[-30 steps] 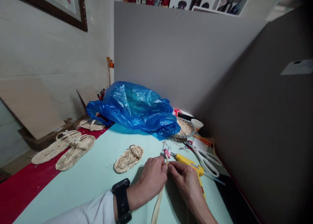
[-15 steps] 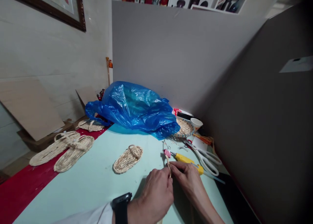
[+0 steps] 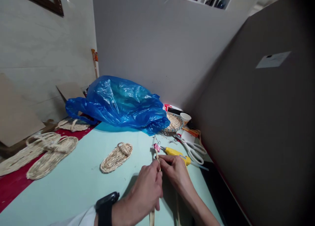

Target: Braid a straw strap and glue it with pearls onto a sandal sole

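Observation:
My left hand (image 3: 147, 183), with a black watch at its wrist, is closed around a pale straw braid (image 3: 157, 156). My right hand (image 3: 173, 170) pinches the same braid from the right, its fingertips close to the left ones. The far end of the braid sits in a pink binder clip (image 3: 157, 147). Loose straw strands hang below both hands. A yellow glue gun (image 3: 177, 153) lies just beyond my right hand. To the left, a small woven straw sandal (image 3: 116, 157) rests on the pale green table (image 3: 81, 186).
Larger straw sandals (image 3: 52, 157) lie at the left on red cloth. A blue plastic bag (image 3: 123, 102) fills the back. White-handled scissors (image 3: 193, 150), a round woven basket (image 3: 174, 122) and a paper cup (image 3: 185, 117) stand at the back right, beside a grey partition (image 3: 233, 98).
The view has turned somewhat to the right, so everything appears farther left. Both hands remain on the braid near the clip, and more of the hanging strands shows below them.

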### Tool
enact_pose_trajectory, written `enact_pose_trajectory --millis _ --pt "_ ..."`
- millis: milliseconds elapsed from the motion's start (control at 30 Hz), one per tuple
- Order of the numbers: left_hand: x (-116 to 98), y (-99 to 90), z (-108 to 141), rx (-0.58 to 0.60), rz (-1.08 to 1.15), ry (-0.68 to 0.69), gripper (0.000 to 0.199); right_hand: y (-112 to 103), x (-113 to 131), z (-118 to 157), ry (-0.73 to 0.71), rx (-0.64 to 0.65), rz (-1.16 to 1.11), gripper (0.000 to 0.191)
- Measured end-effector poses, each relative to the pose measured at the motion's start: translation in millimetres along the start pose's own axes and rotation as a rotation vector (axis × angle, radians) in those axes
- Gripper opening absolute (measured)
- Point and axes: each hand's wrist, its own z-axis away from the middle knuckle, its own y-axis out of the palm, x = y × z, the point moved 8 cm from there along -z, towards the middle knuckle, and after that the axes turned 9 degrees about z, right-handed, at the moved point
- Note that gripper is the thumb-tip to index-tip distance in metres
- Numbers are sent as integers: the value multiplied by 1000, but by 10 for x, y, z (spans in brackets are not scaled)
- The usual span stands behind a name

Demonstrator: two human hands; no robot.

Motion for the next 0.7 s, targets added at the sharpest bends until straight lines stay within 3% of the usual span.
enact_pose_trajectory --millis 267,533,700 --pt "-19 -162 -148 -40 64 146 30 78 17 43 57 78 -113 35" --pt "-147 -419 -343 -66 -32 189 21 49 27 51 61 24 -183 26" --pt "139 -235 -631 50 98 58 25 48 93 79 7 43 -162 26"
